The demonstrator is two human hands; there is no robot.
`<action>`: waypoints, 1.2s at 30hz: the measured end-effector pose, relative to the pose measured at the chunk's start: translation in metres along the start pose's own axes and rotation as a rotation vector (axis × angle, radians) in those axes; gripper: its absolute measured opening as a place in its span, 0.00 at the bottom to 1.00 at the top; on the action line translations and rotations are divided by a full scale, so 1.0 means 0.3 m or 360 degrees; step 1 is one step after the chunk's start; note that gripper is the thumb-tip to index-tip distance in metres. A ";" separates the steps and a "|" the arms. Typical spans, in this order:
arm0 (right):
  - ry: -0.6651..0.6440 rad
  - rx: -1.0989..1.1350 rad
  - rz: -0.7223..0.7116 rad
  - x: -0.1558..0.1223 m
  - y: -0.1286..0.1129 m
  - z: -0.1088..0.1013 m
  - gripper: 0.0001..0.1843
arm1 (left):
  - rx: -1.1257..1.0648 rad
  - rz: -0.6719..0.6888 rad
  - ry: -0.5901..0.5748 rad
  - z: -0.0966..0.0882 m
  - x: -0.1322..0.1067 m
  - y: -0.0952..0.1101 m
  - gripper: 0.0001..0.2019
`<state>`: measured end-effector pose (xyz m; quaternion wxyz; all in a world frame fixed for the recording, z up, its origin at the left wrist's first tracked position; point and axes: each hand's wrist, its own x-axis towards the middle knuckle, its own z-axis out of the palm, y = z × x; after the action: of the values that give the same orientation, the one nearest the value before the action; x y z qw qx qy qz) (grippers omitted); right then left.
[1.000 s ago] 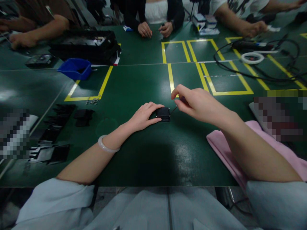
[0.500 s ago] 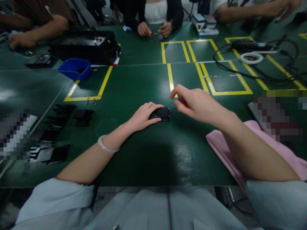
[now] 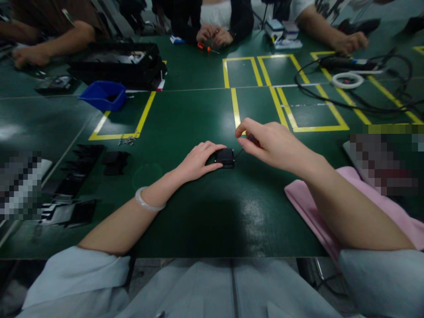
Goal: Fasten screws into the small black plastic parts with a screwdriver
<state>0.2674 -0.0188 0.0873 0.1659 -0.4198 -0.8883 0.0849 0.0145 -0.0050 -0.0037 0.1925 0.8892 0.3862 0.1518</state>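
Note:
My left hand (image 3: pixel 202 161) grips a small black rectangular part (image 3: pixel 225 157) against the green table, thumb at its near edge and fingers at its far edge. Small shiny points show at the part's corners. To the right, my right hand (image 3: pixel 265 141) is closed around a screwdriver (image 3: pixel 240 153). Its handle is mostly hidden in the fingers, and the thin shaft slants down to the right side of the part. Whether the tip sits in a screw is too small to tell.
Loose screws (image 3: pixel 127 140), black parts (image 3: pixel 114 162) and a blue bin (image 3: pixel 104 95) lie to the left. A pink cloth (image 3: pixel 354 190) is under my right forearm. Cables (image 3: pixel 357 99) lie at the back right. Co-workers' hands (image 3: pixel 215 36) are across the table.
My left hand and the black part stay put; my right fingers have shifted very slightly around the screwdriver. Across the table, one co-worker's hands came together and another's hand lowered to the table.

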 end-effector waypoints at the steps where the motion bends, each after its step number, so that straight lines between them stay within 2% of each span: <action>1: 0.0002 -0.0008 0.0004 0.001 0.001 0.000 0.13 | -0.0003 0.0001 0.0002 0.000 0.000 0.000 0.24; 36: 0.0041 -0.0051 0.0002 0.000 -0.009 0.003 0.14 | -0.0012 -0.0021 -0.0019 -0.003 0.001 0.003 0.25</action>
<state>0.2651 -0.0204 0.0873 0.1704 -0.4241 -0.8870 0.0656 0.0149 -0.0052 -0.0025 0.1992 0.8868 0.3903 0.1467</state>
